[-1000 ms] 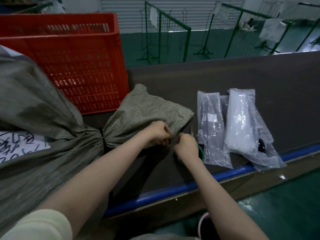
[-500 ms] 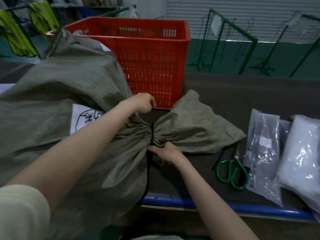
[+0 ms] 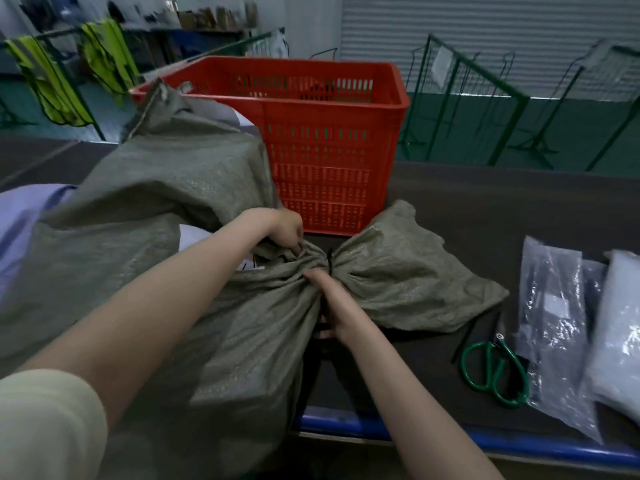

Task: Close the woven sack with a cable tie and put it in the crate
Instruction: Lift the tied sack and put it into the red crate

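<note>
Head view: woven sack (image 3: 166,258) slumped on the near-left of the table (image 3: 502,209), neck cinched by a black cable tie (image 3: 329,260), red crate (image 3: 325,140) just behind. Left hand (image 3: 284,230) clenched on neck fabric, right hand (image 3: 332,303) grasping below the tie. Risk in lifting: bulky sack snagging the crate rim or slipping from bunched cloth.

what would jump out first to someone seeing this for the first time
The big grey-green woven sack fills the left and centre, its neck cinched by a black cable tie, with the left hand and right hand gripping beside the tie. Right behind it stands a bright red crate.
</note>
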The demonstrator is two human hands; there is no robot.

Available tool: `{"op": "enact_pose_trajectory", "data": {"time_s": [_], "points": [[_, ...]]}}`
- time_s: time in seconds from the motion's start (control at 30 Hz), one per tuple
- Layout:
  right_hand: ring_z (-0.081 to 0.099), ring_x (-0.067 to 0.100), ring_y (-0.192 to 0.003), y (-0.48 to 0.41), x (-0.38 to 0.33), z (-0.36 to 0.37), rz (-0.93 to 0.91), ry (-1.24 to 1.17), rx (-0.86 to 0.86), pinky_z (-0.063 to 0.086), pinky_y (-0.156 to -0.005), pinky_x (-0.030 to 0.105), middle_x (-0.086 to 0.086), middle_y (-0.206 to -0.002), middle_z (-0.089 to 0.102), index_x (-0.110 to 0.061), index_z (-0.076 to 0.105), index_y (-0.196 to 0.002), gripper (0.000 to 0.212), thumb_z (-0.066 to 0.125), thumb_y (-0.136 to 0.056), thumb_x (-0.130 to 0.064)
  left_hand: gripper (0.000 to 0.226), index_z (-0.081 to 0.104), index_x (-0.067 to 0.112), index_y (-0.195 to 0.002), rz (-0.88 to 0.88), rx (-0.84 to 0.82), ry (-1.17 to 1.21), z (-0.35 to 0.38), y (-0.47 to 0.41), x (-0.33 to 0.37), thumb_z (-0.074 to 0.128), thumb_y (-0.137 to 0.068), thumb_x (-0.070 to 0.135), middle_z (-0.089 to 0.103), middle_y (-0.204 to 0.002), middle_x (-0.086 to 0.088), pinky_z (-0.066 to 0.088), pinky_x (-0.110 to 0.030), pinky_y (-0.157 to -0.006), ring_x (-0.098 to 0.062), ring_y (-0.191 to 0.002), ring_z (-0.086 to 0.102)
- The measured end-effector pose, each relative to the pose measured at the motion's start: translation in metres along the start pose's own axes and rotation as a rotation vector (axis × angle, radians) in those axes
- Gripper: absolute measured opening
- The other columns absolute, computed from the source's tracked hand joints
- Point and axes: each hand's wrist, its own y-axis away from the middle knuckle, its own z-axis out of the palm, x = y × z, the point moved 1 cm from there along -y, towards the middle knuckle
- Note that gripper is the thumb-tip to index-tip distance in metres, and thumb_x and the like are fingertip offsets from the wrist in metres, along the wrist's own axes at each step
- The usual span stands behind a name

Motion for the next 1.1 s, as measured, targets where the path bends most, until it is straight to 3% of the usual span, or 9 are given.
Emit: {"op": "enact_pose_trajectory", "data": {"time_s": [0.1, 0.23, 0.33, 0.4, 0.47, 0.57, 0.8, 1.03, 1.1], "points": [[0.062, 0.025, -0.086, -0.006, -0.016, 0.001, -0.262, -0.006, 0.262, 0.047, -0.074, 0.029, 0.010, -0.078, 0.065, -0.009, 0.066, -0.074, 0.004, 0.066, -0.075, -0.005, 0.032, 0.065, 0.005, -0.111, 0.036, 0.183, 0.142, -0.020, 0.011, -0.006, 0.059, -0.088, 0.025, 0.064, -0.121, -0.013, 0.042, -0.029, -0.089, -0.027, -0.112, 0.056], [0.057, 0.021, -0.075, -0.002, -0.065, 0.004, -0.461, 0.123, 0.448, 0.043, -0.073, 0.030, 0.002, -0.064, 0.057, -0.019, 0.051, -0.054, 0.027, 0.069, -0.072, -0.009, 0.030, 0.066, 0.003, -0.105, 0.050, 0.440, 0.276, -0.054, 0.036, -0.026, 0.057, -0.089, 0.026, 0.066, -0.106, -0.010, 0.043, -0.031, -0.086, -0.028, -0.108, 0.057], [0.055, 0.018, -0.077, 0.015, -0.114, 0.017, -0.624, 0.308, 0.503, 0.037, -0.070, 0.026, 0.001, -0.072, 0.060, -0.019, 0.051, -0.057, 0.026, 0.069, -0.076, -0.019, 0.028, 0.066, 0.000, -0.091, 0.033, 0.611, 0.379, -0.079, 0.054, -0.050, 0.057, -0.089, 0.026, 0.060, -0.085, -0.008, 0.037, -0.027, -0.074, -0.028, -0.094, 0.058], [0.057, 0.019, -0.084, 0.026, -0.144, 0.027, -0.723, 0.467, 0.545, 0.036, -0.071, 0.025, 0.004, -0.088, 0.066, -0.016, 0.060, -0.072, 0.012, 0.068, -0.078, -0.023, 0.030, 0.068, -0.002, -0.091, 0.024, 0.718, 0.443, -0.094, 0.063, -0.063, 0.057, -0.088, 0.026, 0.062, -0.086, -0.011, 0.037, -0.028, -0.072, -0.024, -0.082, 0.056], [0.062, 0.022, -0.099, 0.035, -0.173, 0.036, -0.776, 0.567, 0.561, 0.042, -0.076, 0.028, 0.006, -0.104, 0.069, -0.012, 0.068, -0.094, 0.020, 0.067, -0.079, -0.026, 0.026, 0.067, 0.002, -0.086, 0.019, 0.795, 0.482, -0.105, 0.071, -0.072, 0.057, -0.088, 0.025, 0.061, -0.083, -0.010, 0.035, -0.027, -0.070, -0.020, -0.073, 0.053], [0.059, 0.026, -0.110, 0.044, -0.203, 0.050, -0.822, 0.719, 0.567, 0.045, -0.087, 0.033, 0.008, -0.114, 0.067, -0.010, 0.066, -0.106, 0.031, 0.067, -0.081, -0.028, 0.025, 0.069, 0.004, -0.092, 0.007, 0.889, 0.511, -0.117, 0.082, -0.086, 0.057, -0.088, 0.026, 0.061, -0.087, -0.007, 0.036, -0.027, -0.073, -0.020, -0.082, 0.053], [0.060, 0.024, -0.095, 0.053, -0.213, 0.056, -0.979, 0.796, 0.500, 0.039, -0.075, 0.030, 0.007, -0.091, 0.066, -0.016, 0.063, -0.083, 0.013, 0.070, -0.078, -0.025, 0.021, 0.069, 0.013, -0.100, 0.021, 0.984, 0.532, -0.120, 0.110, -0.100, 0.057, -0.088, 0.027, 0.059, -0.092, 0.001, 0.033, -0.026, -0.076, -0.017, -0.091, 0.053], [0.061, 0.027, -0.088, 0.086, -0.240, 0.071, -1.219, 0.957, 0.433, 0.048, -0.081, 0.040, 0.007, -0.085, 0.067, -0.020, 0.058, -0.078, 0.015, 0.073, -0.075, -0.023, 0.008, 0.064, 0.018, -0.087, 0.086, 1.093, 0.745, -0.132, 0.144, -0.108, 0.058, -0.088, 0.024, 0.057, -0.074, 0.011, 0.038, -0.021, -0.061, -0.002, -0.069, 0.050], [0.059, 0.024, -0.086, 0.090, -0.250, 0.069, -1.236, 0.964, 0.418, 0.046, -0.078, 0.033, 0.003, -0.083, 0.063, -0.020, 0.060, -0.080, 0.014, 0.073, -0.075, -0.021, 0.007, 0.062, 0.017, -0.086, 0.114, 1.127, 0.795, -0.129, 0.142, -0.108, 0.059, -0.088, 0.022, 0.056, -0.073, 0.013, 0.039, -0.021, -0.064, 0.000, -0.069, 0.050]]}}
